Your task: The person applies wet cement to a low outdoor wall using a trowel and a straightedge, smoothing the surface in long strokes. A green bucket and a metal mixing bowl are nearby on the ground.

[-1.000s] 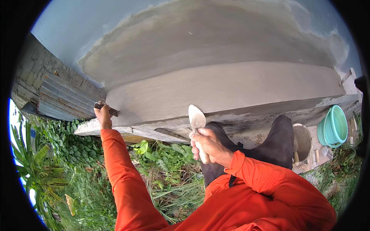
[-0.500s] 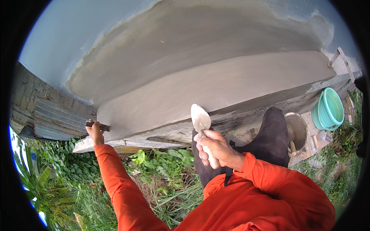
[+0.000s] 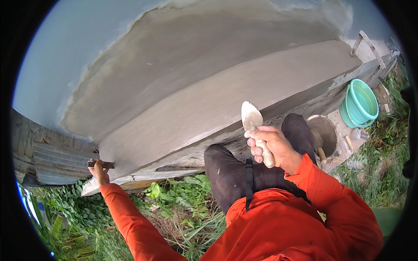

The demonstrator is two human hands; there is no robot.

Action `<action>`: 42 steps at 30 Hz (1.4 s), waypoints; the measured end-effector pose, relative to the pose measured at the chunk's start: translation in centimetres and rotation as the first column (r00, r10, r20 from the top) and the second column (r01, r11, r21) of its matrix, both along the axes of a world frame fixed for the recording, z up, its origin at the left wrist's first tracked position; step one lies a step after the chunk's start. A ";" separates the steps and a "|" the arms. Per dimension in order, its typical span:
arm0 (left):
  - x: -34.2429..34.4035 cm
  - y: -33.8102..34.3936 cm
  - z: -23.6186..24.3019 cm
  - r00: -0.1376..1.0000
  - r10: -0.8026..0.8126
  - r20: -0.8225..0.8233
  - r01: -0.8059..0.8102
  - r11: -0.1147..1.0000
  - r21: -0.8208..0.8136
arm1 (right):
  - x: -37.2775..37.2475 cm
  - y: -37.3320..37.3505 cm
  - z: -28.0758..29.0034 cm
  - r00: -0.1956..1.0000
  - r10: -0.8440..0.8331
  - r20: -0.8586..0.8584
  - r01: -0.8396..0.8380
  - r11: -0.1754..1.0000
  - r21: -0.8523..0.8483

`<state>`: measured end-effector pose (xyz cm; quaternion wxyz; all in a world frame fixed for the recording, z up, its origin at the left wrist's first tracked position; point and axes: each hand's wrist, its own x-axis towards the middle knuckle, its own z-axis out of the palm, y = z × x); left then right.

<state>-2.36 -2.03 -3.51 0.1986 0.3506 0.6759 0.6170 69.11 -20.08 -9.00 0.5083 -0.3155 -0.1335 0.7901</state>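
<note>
While we looked down past the long-sleeved orange shirt (image 3: 283,226) and the dark trousers (image 3: 226,169), we saw the person's right hand (image 3: 279,148) raised in front of the knees. Its fingers were closed around the pale, mortar-smeared handle of a leaf-shaped metal trowel (image 3: 252,116), whose blade pointed up and away, before the edge of a long, smooth grey plastered ledge (image 3: 226,98). To the right, we saw a round grey mortar-caked container (image 3: 329,140) beside a turquoise plastic bucket (image 3: 351,112) with its handle hanging down.

Farther off to the left, the left hand (image 3: 100,175) reached out with its fingers pinching a dark, narrow, flat tool (image 3: 108,165) at the ledge's left end; we could not tell whether the tool touched the plaster. Just beyond that hand stood a rusty grey corrugated metal sheet (image 3: 61,162). Behind the ledge, we saw a blue-grey wall (image 3: 48,87) bearing a broad patch of darker grey plaster (image 3: 183,56).
</note>
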 end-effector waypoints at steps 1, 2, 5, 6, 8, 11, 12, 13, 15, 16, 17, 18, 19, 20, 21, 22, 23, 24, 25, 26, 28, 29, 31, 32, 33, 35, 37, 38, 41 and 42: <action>-0.2 0.1 0.0 1.000 0.021 0.010 -0.021 1.000 0.002 | 1.9 -0.3 0.5 0.994 -0.096 0.053 0.096 0.995 -0.010; -0.3 0.2 -0.1 1.000 0.000 -0.009 0.000 1.000 0.000 | 3.6 -0.7 1.0 0.988 -0.139 0.073 0.139 0.990 -0.004; -0.5 0.4 -0.1 1.000 -0.003 -0.030 0.002 1.000 -0.018 | 6.3 -2.0 2.2 0.903 -0.405 0.145 0.409 0.913 0.004; -0.4 0.2 0.1 1.000 0.028 -0.008 -0.028 0.999 -0.039 | 6.0 -2.5 2.3 0.934 -0.336 0.120 0.329 0.941 0.078; -0.1 0.2 0.2 0.999 0.049 -0.002 -0.049 0.998 -0.029 | 3.6 -3.2 2.0 0.955 -0.260 0.143 0.240 0.960 0.142; 0.9 -0.4 0.7 0.998 0.064 -0.029 -0.064 0.998 -0.010 | -3.4 -3.2 -0.2 0.945 0.164 0.281 -0.235 0.941 0.242; 1.2 -0.5 0.9 0.996 0.081 -0.034 -0.081 0.997 0.000 | -6.0 -2.7 -1.3 0.892 0.249 0.377 -0.369 0.883 0.290; 1.5 -0.7 0.8 0.998 0.061 -0.031 -0.060 0.998 0.030 | -8.6 -2.1 -2.5 0.794 0.274 0.543 -0.488 0.820 0.300; 1.7 -0.7 0.8 0.996 0.070 -0.061 -0.067 0.996 0.062 | -13.5 -0.7 -5.1 0.504 -0.078 0.860 -0.673 0.589 0.448; 1.6 -0.7 0.6 0.997 0.053 -0.054 -0.048 0.994 0.097 | -15.6 0.1 -6.4 0.542 -0.161 0.824 -0.669 0.510 0.540; 1.3 -0.6 0.6 0.995 0.050 -0.084 -0.041 0.994 0.098 | -17.6 0.9 -7.6 0.499 -0.183 0.847 -0.702 0.487 0.519; 1.0 -0.6 0.4 0.995 0.054 -0.088 -0.046 0.994 0.095 | -19.2 1.7 -8.7 0.443 -0.192 0.875 -0.736 0.479 0.478; 0.6 -0.5 0.3 0.992 0.025 -0.121 -0.016 0.997 0.074 | -20.4 2.5 -9.7 0.410 -0.197 0.891 -0.752 0.479 0.452; 0.2 -0.5 0.2 0.990 0.000 -0.139 0.006 0.999 0.042 | -21.3 3.2 -10.6 0.378 -0.203 0.903 -0.764 0.483 0.428; -0.1 -0.5 0.3 0.994 0.007 -0.112 -0.008 1.000 -0.008 | -21.9 3.9 -11.3 0.355 -0.203 0.913 -0.769 0.492 0.408; -0.2 -0.5 0.4 0.988 -0.023 -0.154 0.027 0.999 0.025 | -22.1 4.5 -12.0 0.356 -0.230 0.906 -0.759 0.495 0.424; -0.1 -0.5 0.4 0.988 -0.022 -0.151 0.028 0.999 0.037 | -22.0 4.9 -12.5 0.365 -0.250 0.897 -0.741 0.505 0.442; 0.1 -0.5 0.4 0.995 0.005 -0.099 -0.004 1.000 0.014 | -21.7 5.3 -13.0 0.377 -0.274 0.885 -0.711 0.526 0.466; 0.6 -0.5 0.2 0.997 -0.010 -0.071 0.020 0.989 0.143 | -21.1 5.5 -13.4 0.379 -0.268 0.886 -0.687 0.560 0.463; 0.9 -0.7 0.5 0.996 -0.005 -0.090 0.013 0.996 0.087 | -20.4 5.5 -13.8 0.376 -0.303 0.876 -0.679 0.553 0.483; 1.7 -0.8 0.6 0.995 0.040 -0.089 -0.032 0.995 0.096 | -18.4 5.3 -14.4 0.383 -0.408 0.829 -0.625 0.546 0.558; 2.0 -0.8 0.8 0.994 0.027 -0.103 -0.019 0.997 0.072 | -17.3 5.2 -14.6 0.335 -0.382 0.861 -0.632 0.587 0.506; 2.0 -0.9 0.9 0.996 0.007 -0.094 -0.002 0.999 0.053 | -14.8 4.7 -14.9 0.375 -0.390 0.841 -0.587 0.602 0.541; 1.9 -0.8 0.9 0.998 0.014 -0.060 -0.012 0.999 0.045 | -13.5 4.5 -14.9 0.392 -0.391 0.833 -0.566 0.611 0.553; 1.6 -0.8 0.8 0.997 -0.002 -0.073 0.004 1.000 0.030 | -12.1 4.2 -15.0 0.390 -0.404 0.827 -0.554 0.615 0.561; 1.1 -0.6 0.7 0.997 -0.005 -0.076 0.005 1.000 -0.005 | -9.4 3.8 -14.9 0.419 -0.391 0.820 -0.526 0.631 0.570; 0.7 -0.5 0.5 0.998 -0.020 -0.057 0.019 1.000 -0.008 | -6.7 3.5 -14.8 0.442 -0.412 0.796 -0.491 0.632 0.600; 0.5 -0.4 0.3 1.000 -0.009 -0.023 0.009 1.000 -0.007 | -5.4 3.3 -14.8 0.445 -0.410 0.796 -0.489 0.633 0.600; 0.6 -0.1 0.2 1.000 -0.015 -0.017 0.015 1.000 0.012 | -1.5 3.1 -14.8 0.463 -0.393 0.795 -0.486 0.637 0.598; 0.6 0.0 0.1 1.000 0.007 0.007 -0.008 1.000 0.014 | -0.3 3.2 -14.9 0.459 -0.387 0.800 -0.480 0.649 0.590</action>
